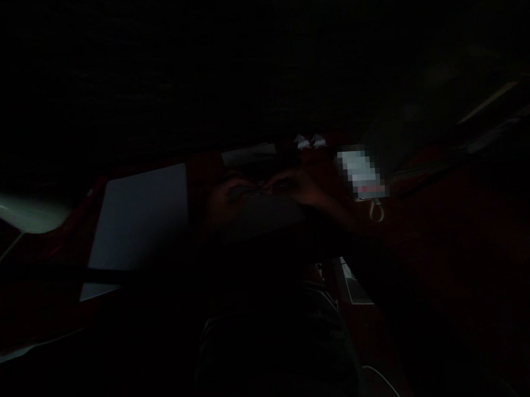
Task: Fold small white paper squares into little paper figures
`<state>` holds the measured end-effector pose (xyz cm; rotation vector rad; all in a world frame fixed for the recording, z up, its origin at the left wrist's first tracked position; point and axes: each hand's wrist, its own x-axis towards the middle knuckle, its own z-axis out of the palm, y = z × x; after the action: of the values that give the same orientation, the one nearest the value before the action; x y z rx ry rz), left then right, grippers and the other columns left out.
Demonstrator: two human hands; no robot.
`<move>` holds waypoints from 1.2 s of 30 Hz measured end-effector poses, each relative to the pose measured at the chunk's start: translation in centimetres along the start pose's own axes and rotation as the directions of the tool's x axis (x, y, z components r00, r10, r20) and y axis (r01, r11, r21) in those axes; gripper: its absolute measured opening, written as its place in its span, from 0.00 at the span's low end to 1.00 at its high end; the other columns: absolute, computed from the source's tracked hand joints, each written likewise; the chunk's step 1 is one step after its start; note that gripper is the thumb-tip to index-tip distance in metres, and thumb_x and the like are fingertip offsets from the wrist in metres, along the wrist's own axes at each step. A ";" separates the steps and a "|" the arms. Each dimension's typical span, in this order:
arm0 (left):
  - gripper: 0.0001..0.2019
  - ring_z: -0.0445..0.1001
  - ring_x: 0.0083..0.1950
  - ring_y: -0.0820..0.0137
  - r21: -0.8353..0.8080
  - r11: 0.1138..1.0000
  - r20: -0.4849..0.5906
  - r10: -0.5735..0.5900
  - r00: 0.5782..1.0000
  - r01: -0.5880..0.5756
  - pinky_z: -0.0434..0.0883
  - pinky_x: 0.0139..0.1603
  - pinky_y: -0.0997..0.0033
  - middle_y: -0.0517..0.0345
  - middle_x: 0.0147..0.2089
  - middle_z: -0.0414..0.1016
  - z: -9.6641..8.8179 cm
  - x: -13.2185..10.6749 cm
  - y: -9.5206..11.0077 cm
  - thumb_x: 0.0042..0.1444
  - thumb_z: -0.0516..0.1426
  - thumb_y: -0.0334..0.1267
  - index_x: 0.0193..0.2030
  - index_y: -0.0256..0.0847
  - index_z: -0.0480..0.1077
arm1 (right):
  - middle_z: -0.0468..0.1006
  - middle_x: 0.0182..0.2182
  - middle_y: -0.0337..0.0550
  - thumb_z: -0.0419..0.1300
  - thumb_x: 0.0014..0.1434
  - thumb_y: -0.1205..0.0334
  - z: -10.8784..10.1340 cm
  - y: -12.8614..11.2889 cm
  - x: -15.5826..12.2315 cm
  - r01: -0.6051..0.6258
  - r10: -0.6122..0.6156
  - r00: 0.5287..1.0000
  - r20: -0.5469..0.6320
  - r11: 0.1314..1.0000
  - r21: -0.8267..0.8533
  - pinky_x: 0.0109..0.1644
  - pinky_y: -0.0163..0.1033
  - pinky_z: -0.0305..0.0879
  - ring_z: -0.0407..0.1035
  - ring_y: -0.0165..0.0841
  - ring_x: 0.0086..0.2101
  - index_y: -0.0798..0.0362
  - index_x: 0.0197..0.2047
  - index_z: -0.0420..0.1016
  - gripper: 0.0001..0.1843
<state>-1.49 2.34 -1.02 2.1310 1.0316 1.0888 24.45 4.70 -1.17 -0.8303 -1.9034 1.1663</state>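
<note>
Your left hand (224, 196) and right hand (307, 188): fingers curled, grip too dark to tell. Both at grey sheet (262, 215), near far edge of reddish surface (420, 238). Pale object (360, 171): pixelated, writing unreadable.

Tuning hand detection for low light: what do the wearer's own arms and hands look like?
Left hand and right hand: no gloves visible, dim, soft outlines. Right forearm seems uncovered near the wrist; beyond that, shadow hides any sleeves. Too dark to tell rings or markings.
</note>
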 end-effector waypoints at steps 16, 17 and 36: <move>0.09 0.84 0.57 0.57 -0.112 0.981 0.010 -0.160 0.987 0.160 0.81 0.62 0.54 0.49 0.53 0.85 0.6 -0.2 -1.4 0.70 0.62 0.45 0.50 0.43 0.78 | 0.89 0.42 0.45 0.76 0.58 0.54 0.2 -0.5 -0.1 -0.026 0.023 0.995 0.100 0.999 0.030 0.52 0.43 0.77 0.82 0.38 0.44 0.53 0.42 0.89 0.13; 0.08 0.84 0.57 0.57 -0.120 0.981 0.029 -0.153 0.988 0.155 0.81 0.62 0.54 0.49 0.53 0.85 0.5 -0.1 -1.3 0.71 0.61 0.43 0.50 0.44 0.78 | 0.89 0.42 0.46 0.76 0.58 0.53 0.3 -0.7 -0.1 -0.030 0.026 0.993 0.113 0.999 0.036 0.53 0.44 0.78 0.83 0.38 0.44 0.52 0.42 0.89 0.13; 0.18 0.84 0.57 0.61 -0.137 0.979 -0.010 -0.156 0.988 0.153 0.81 0.58 0.62 0.49 0.54 0.84 0.8 -0.1 -1.6 0.70 0.61 0.55 0.54 0.43 0.75 | 0.88 0.44 0.48 0.70 0.67 0.43 0.0 0.3 -0.1 -0.049 0.049 0.999 -0.003 0.997 0.063 0.52 0.45 0.79 0.82 0.40 0.45 0.53 0.46 0.87 0.20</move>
<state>-1.51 3.03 -2.64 1.9024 1.0815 1.0762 24.58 4.71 -1.44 -0.8483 -1.8428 1.2465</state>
